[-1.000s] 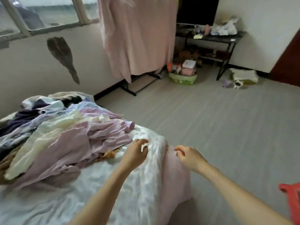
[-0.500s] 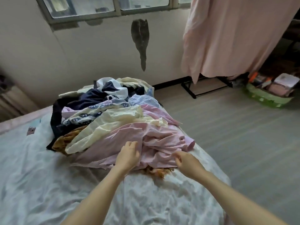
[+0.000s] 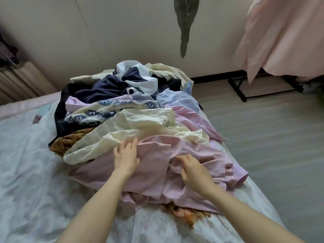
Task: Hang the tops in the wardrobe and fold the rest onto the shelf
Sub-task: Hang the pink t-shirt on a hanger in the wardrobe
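Head view: left hand flat, fingers straight, pressing pink shirt to steady it; right hand fingers curl into a fold, likely to lift it off the pile beyond, on the bed

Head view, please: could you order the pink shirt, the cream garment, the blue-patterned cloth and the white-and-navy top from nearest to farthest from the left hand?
1. pink shirt, under the left hand, front of the pile.
2. cream garment, just beyond the fingertips.
3. blue-patterned cloth, mid-pile, farther back.
4. white-and-navy top, at the pile's far end, near the wall.
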`<state>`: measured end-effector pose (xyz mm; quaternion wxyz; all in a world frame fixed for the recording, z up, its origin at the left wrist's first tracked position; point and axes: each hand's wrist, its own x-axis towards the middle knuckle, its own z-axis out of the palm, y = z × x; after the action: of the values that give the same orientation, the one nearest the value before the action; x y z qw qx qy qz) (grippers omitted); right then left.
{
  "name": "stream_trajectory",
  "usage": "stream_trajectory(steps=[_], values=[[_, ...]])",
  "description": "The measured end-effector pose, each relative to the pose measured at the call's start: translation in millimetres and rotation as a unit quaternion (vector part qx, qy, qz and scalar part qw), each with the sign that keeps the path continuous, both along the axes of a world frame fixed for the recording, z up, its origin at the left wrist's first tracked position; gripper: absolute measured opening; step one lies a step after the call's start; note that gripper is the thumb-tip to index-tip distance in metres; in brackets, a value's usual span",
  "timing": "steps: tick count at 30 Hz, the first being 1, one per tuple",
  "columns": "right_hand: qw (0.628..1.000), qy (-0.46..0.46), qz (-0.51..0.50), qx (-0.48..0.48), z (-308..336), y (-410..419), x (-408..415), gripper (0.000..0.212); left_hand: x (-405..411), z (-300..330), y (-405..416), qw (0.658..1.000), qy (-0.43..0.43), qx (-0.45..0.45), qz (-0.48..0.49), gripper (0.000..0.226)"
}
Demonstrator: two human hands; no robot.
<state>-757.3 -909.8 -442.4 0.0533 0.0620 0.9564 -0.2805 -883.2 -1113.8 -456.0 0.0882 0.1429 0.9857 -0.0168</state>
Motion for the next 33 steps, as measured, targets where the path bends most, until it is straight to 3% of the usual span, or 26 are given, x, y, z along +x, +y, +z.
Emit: stream_trajectory(steps=[3, 6, 9, 11, 13, 16, 18, 22, 26, 30, 33], values=[[1.0, 0.004, -0.006, 0.002, -4.9, 3.3, -0.3, 0.045, 10.6, -3.2, 3.2, 0.991, 0.015, 0.129, -0.039, 0.037], [1.0, 0.024, 0.012, 0.007, -0.5, 7.8, -2.9, 0.065, 34.9, 11.5, -0.4, 0.965, -0.002, 0.246, -0.088, 0.035], [0.996, 0.012, 0.078, 0.033, 18.2, 0.6, -8.7, 0.083, 58.1, 39.5, -4.5, 0.941, 0.028, 0.285, -0.181, 0.037], [0.991, -0.02, 0.119, 0.056, 29.5, -9.1, -9.1, 0.078, 66.6, 61.2, -3.0, 0.925, 0.046, 0.32, -0.199, 0.04], [0.991, -0.034, 0.127, 0.037, 42.6, -20.7, -1.9, 0.054, 74.2, 83.6, -3.2, 0.906, 0.066, 0.367, -0.198, 0.03], [0.992, 0.016, 0.016, -0.121, 65.5, -31.1, 23.2, 0.023, 90.1, 110.0, -5.5, 0.885, 0.075, 0.426, -0.172, 0.019], [0.988, 0.054, -0.045, -0.137, 84.5, -32.4, 43.0, 0.008, 104.4, 123.0, -4.8, 0.866, 0.062, 0.476, -0.14, 0.017], [0.975, 0.113, -0.121, -0.15, 134.6, -38.2, 94.4, 0.026, 149.0, 138.3, -0.1, 0.826, -0.028, 0.555, -0.097, 0.023], [0.945, 0.162, -0.23, -0.169, 197.7, -31.3, 161.1, 0.019, 203.4, 153.3, 6.8, 0.812, -0.181, 0.54, -0.129, 0.052], [0.902, 0.234, -0.326, -0.159, 242.8, -8.1, 227.9, 0.025, 251.7, 170.6, 26.1, 0.796, -0.234, 0.508, -0.231, 0.018], [0.861, 0.286, -0.395, -0.147, 265.7, 6.0, 280.1, 0.018, 283.6, 195.3, 54.1, 0.79, -0.238, 0.487, -0.286, 0.02]])
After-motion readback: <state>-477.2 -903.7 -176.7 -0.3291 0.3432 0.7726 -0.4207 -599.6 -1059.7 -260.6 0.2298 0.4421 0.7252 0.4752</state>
